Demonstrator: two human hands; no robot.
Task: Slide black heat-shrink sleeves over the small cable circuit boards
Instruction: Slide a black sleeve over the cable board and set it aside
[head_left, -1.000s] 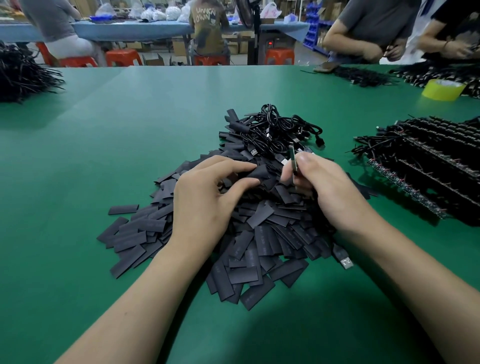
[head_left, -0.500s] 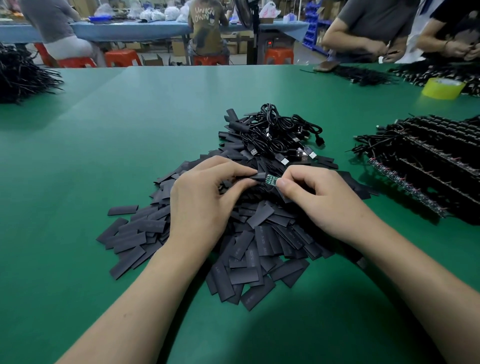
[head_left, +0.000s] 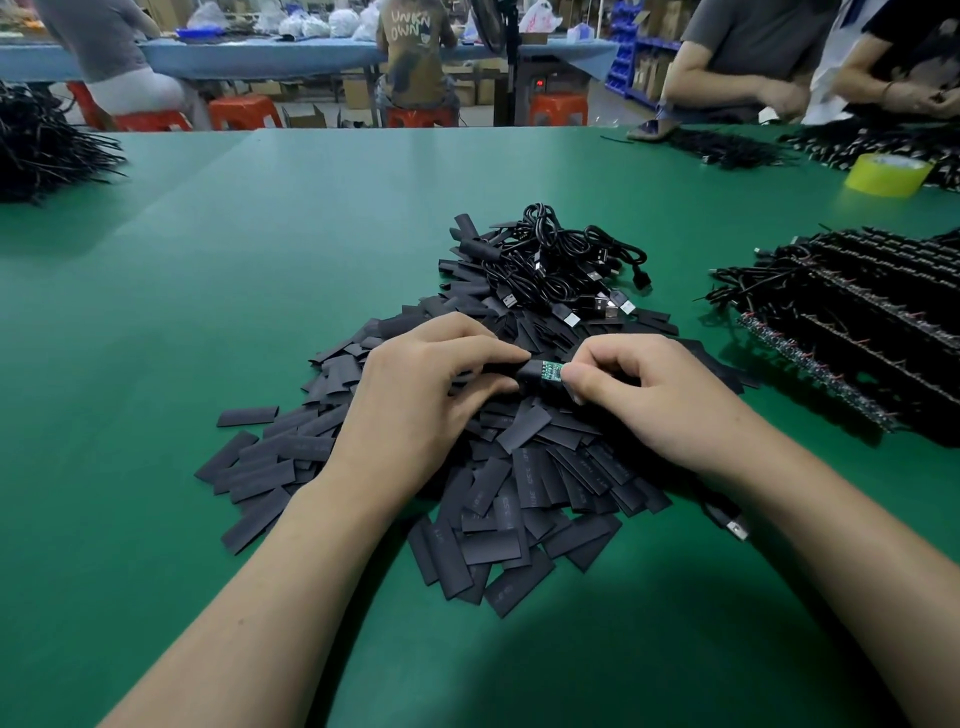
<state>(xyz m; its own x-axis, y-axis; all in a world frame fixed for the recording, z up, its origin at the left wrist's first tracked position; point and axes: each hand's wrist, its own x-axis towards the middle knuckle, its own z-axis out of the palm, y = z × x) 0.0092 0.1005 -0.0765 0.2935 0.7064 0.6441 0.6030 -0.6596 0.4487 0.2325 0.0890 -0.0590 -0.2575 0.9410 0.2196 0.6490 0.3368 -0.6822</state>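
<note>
A small green circuit board (head_left: 551, 372) shows between my two hands, above a big heap of flat black heat-shrink sleeves (head_left: 519, 483). My left hand (head_left: 431, 400) pinches a black sleeve (head_left: 529, 372) whose open end sits over the board's left end. My right hand (head_left: 649, 400) pinches the board's right end between thumb and forefinger. The board's cable runs under my right forearm, and its USB plug (head_left: 735, 527) lies on the table. A tangle of black USB cables (head_left: 566, 270) lies behind the heap.
The green table (head_left: 260, 260) stretches ahead. Stacked rows of cable boards (head_left: 857, 312) lie at the right. A yellow tape roll (head_left: 885, 174) and more cable bundles (head_left: 41, 145) sit at the far edges. Other people work at the far right and at another table behind.
My right hand brought the board down from upright and turned it level, meeting the sleeve in my left hand. The sleeve now covers the board's left end.
</note>
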